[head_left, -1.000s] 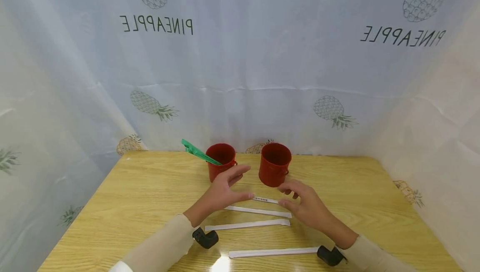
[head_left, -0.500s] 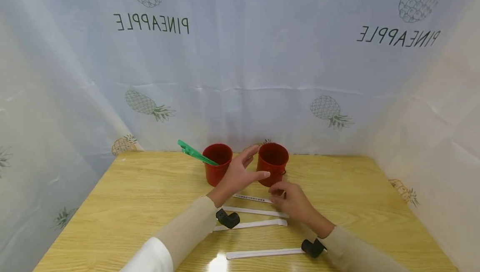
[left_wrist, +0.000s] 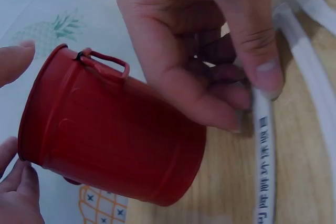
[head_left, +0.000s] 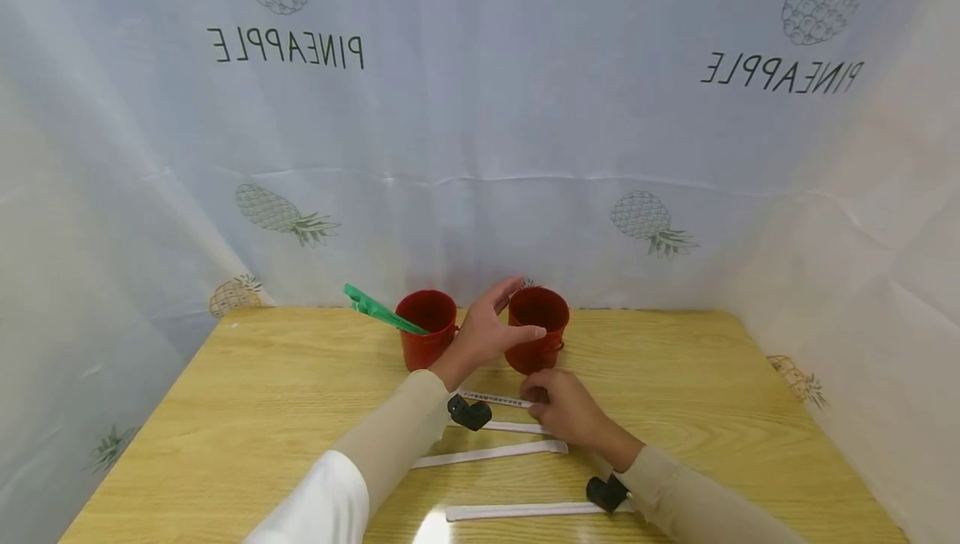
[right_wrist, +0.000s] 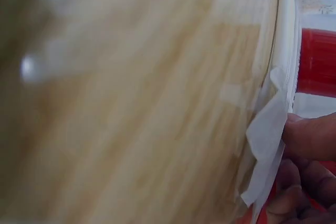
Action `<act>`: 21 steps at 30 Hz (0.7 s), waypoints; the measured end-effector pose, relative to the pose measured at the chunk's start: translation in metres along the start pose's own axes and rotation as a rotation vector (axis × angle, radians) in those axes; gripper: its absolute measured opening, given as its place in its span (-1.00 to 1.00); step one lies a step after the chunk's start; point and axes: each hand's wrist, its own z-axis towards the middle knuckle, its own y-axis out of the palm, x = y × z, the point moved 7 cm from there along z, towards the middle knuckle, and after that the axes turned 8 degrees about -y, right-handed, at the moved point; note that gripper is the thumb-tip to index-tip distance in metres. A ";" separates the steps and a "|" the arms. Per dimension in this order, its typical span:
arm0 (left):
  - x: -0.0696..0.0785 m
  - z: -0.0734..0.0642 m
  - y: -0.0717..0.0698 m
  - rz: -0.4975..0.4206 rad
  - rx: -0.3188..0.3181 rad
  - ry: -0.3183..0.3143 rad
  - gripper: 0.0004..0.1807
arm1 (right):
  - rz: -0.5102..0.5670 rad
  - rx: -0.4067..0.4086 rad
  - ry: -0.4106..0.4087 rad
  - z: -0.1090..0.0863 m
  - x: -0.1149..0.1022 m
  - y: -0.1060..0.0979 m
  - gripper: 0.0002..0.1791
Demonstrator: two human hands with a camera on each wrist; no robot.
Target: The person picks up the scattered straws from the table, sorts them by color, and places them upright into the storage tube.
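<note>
My left hand [head_left: 483, 331] reaches around the near left side of the right red bucket [head_left: 534, 355], thumb and fingers spread. In the left wrist view its fingers [left_wrist: 21, 195] lie close by the bucket's rim; whether they touch it I cannot tell. Just in front of that bucket, my right hand [head_left: 567, 404] pinches the right end of a thin white paper-wrapped straw [head_left: 491, 398] with dark print. The straw lies along the wood beneath the bucket. In the right wrist view the right thumb [right_wrist: 312, 136] presses beside loose white paper [right_wrist: 268, 129].
The left red bucket [head_left: 427, 351] holds a long green wrapped stick [head_left: 382, 309] leaning out leftward. Several more white wrapped straws, one of them the nearest straw [head_left: 517, 511], lie across the wooden table [head_left: 247, 427]. A pineapple-print curtain [head_left: 465, 111] hangs behind the table.
My left hand has moved forward and right, from above the straws to the right bucket. The right hand has shifted slightly left, staying at the printed straw's end.
</note>
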 end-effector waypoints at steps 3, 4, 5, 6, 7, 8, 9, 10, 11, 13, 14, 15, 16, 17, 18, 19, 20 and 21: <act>-0.001 0.004 0.000 0.009 -0.008 -0.012 -0.01 | -0.027 -0.046 -0.013 0.002 -0.001 0.003 -0.77; -0.001 0.005 0.000 0.015 -0.012 -0.014 0.00 | -0.039 -0.063 -0.020 0.003 -0.001 0.004 -0.76; -0.001 0.007 0.000 0.019 -0.014 -0.014 0.00 | -0.052 -0.080 -0.023 0.003 -0.001 0.005 -0.76; 0.000 0.009 0.000 0.020 -0.018 -0.017 0.01 | -0.063 -0.098 -0.026 0.003 -0.001 0.005 -0.76; 0.001 0.010 -0.001 0.021 -0.022 -0.016 0.01 | -0.077 -0.118 -0.026 0.003 -0.001 0.006 -0.77; 0.002 0.011 0.000 0.024 -0.026 -0.015 0.02 | -0.089 -0.137 -0.027 0.003 -0.001 0.006 -0.77; 0.003 0.012 0.000 0.027 -0.032 -0.012 0.02 | -0.104 -0.156 -0.032 0.003 -0.001 0.007 -0.77; 0.004 0.014 0.000 0.029 -0.038 -0.009 0.02 | -0.124 -0.173 -0.044 0.003 -0.001 0.007 -0.77; 0.004 0.014 0.001 0.031 -0.046 -0.005 0.03 | -0.141 -0.190 -0.053 0.002 -0.002 0.007 -0.78; 0.005 0.016 0.002 0.034 -0.064 0.003 0.04 | -0.192 -0.216 -0.082 0.000 -0.004 0.007 -0.78; 0.004 0.016 0.002 0.036 -0.074 0.007 0.04 | -0.220 -0.226 -0.098 -0.001 -0.006 0.007 -0.79; 0.004 0.017 0.002 0.036 -0.084 0.009 0.04 | -0.247 -0.234 -0.105 -0.003 -0.007 0.006 -0.80; 0.003 0.017 0.002 0.035 -0.093 0.007 0.04 | -0.272 -0.239 -0.107 -0.005 -0.007 0.005 -0.80; 0.003 0.018 0.001 0.035 -0.101 0.008 0.04 | -0.286 -0.242 -0.098 -0.008 -0.007 0.003 -0.80; 0.003 0.019 0.001 0.035 -0.108 0.007 0.05 | -0.289 -0.239 -0.086 -0.010 -0.007 0.001 -0.81; 0.003 0.020 0.001 0.035 -0.114 0.006 0.05 | -0.290 -0.236 -0.069 -0.013 -0.005 -0.002 -0.81; 0.004 0.020 0.000 0.036 -0.120 0.008 0.05 | -0.281 -0.227 -0.055 -0.016 -0.004 -0.005 -0.80; 0.004 0.021 0.000 0.037 -0.125 0.005 0.05 | -0.273 -0.213 -0.044 -0.018 -0.003 -0.009 -0.80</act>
